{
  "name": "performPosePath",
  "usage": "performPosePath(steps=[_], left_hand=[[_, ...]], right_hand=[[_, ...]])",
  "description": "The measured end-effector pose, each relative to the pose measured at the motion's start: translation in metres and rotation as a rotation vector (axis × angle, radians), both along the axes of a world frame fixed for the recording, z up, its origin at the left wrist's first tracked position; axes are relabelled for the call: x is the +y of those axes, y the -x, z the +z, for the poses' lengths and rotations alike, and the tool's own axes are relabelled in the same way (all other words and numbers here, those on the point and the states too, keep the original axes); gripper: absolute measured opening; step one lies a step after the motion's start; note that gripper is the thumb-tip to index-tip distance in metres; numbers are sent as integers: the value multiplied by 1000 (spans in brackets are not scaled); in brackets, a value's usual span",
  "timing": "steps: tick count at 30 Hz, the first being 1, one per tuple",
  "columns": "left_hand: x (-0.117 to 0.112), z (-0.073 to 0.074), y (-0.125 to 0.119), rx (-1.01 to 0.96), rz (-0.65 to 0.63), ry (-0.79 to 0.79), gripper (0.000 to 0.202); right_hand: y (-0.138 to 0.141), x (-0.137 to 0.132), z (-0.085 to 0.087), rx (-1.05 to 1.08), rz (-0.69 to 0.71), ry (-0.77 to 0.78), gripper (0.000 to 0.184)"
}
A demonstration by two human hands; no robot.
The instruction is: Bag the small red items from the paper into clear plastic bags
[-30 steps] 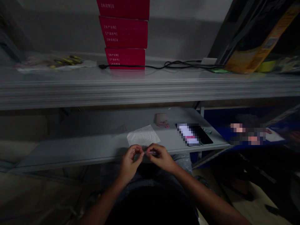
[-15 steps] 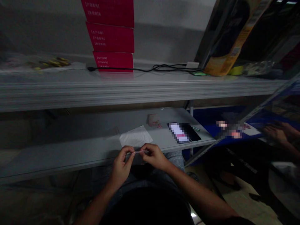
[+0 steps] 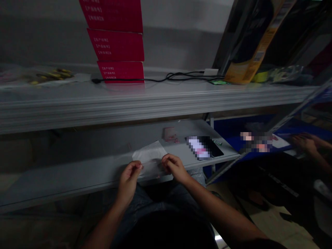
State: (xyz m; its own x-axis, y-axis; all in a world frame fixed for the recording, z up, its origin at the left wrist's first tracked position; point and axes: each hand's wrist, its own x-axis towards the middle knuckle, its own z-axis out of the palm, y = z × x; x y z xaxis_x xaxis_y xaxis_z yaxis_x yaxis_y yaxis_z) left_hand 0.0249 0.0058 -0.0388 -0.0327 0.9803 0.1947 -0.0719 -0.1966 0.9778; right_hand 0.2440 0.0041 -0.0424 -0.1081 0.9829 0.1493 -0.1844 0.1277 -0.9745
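My left hand [image 3: 130,173] is closed, with thumb and fingertips pinching the left side of a thin, see-through plastic film [image 3: 151,168]. My right hand [image 3: 174,166] pinches its right side. The film spans the gap between the hands at the shelf's front edge, with a small pink spot near its lower part. Whether it is a bag or a single sheet, I cannot tell. Just behind it a white sheet [image 3: 147,152] lies flat on the lower grey shelf [image 3: 103,155].
A small pale block [image 3: 169,133] with reddish bits stands farther back. To the right lies a phone [image 3: 213,147] with a blurred screen. Above, the upper shelf [image 3: 155,98] carries red boxes [image 3: 121,72] and a black cable [image 3: 176,75]. Another person's hands [image 3: 304,142] are at far right.
My hands have moved apart, my left one to the left and my right one slightly right and up. The clear film now shows spread between them.
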Motion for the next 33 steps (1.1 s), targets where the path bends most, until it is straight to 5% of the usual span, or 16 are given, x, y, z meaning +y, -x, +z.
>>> performPosePath(steps=[5,10,16,19,22,26,30,33], left_hand=[[-7,6,-4,-127,-21,36,14],[-6,11,-10,76,-34,-69,15],[10,10,6,833,-177,-444,36],[20,3,15,1028,-231,-518,35],[28,-1,20,1047,-249,-520,29],[30,0,23,983,-174,-504,20],[15,14,22,831,-124,-537,25],[-11,35,22,697,-147,-532,40]], right_hand=[[1,-11,20,-223,39,-146,26],[6,-14,37,-524,91,-279,22],[-43,73,68,-398,-215,-296,32],[-70,125,80,-474,-418,-199,34],[-85,154,74,-781,-389,-82,26],[-91,161,53,-911,-409,-4,26],[-100,148,47,-1008,-546,-55,43],[-106,118,53,-981,-588,-236,21]])
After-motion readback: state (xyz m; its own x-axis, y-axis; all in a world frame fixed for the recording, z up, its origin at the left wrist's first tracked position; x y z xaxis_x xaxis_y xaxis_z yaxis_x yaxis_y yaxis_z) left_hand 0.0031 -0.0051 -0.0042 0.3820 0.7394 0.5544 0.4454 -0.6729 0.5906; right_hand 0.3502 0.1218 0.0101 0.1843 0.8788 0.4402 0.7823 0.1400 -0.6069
